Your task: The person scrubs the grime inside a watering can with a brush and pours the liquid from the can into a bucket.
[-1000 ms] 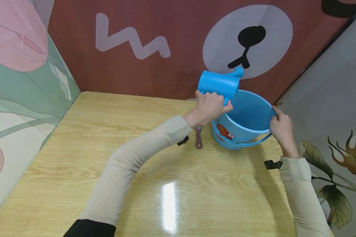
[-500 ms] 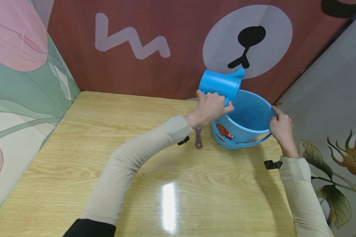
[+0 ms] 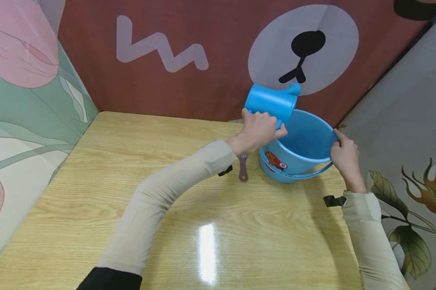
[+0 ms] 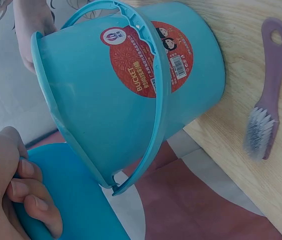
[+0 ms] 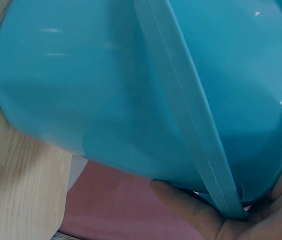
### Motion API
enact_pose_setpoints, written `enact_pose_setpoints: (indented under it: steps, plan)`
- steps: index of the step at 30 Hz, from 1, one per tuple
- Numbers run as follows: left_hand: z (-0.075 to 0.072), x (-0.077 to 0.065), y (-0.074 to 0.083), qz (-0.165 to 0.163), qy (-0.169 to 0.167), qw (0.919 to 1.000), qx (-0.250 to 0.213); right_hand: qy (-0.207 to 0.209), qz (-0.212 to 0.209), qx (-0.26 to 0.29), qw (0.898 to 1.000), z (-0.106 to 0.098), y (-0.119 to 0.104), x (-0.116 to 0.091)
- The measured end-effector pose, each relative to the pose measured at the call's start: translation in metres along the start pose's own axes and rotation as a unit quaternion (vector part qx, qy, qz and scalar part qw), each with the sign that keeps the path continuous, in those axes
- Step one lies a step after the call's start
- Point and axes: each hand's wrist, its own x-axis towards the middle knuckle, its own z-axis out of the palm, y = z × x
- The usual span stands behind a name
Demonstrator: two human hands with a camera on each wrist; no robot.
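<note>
My left hand (image 3: 257, 133) grips the handle of a blue toy watering can (image 3: 270, 100) above the left rim of a light blue bucket (image 3: 294, 159). The can lies tilted on its side, its round spout head pointing right; no water is visible. In the left wrist view, curled fingers (image 4: 38, 200) hold the can. At the bucket's right rim, my right hand (image 3: 344, 157) grips the edge near the bail handle's joint. The right wrist view shows this hand (image 5: 260, 220) partly behind the rim. The bucket stands upright on the table, its handle hanging down in front.
A purple scrubbing brush (image 3: 243, 169) with pale bristles lies on the wooden table (image 3: 149, 141), left of the bucket. A brown printed backdrop (image 3: 225, 80) stands behind the table. A grey patterned wall (image 3: 402, 121) rises close by on the right.
My left hand and the watering can have shifted slightly to the right, and the can is tipped a little further. The right hand, bucket and brush stay put.
</note>
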Motion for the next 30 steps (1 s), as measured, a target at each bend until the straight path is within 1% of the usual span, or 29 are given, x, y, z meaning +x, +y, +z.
enact_pose_setpoints:
  steps: [8,22,30]
  plan:
    - [-0.0008,-0.0003,0.0015,0.003,0.001,1.0,0.008,0.001,0.007,0.003,1.0,0.0008,-0.0003,0.0]
    - [-0.0005,0.0005,0.0012,0.008,-0.016,0.9998,0.004,-0.003,0.005,0.009,1.0,0.0019,0.0003,0.0007]
    - [0.0008,0.0024,0.0023,0.005,-0.013,0.9998,0.015,-0.001,0.002,0.006,1.0,0.0017,0.0003,0.0018]
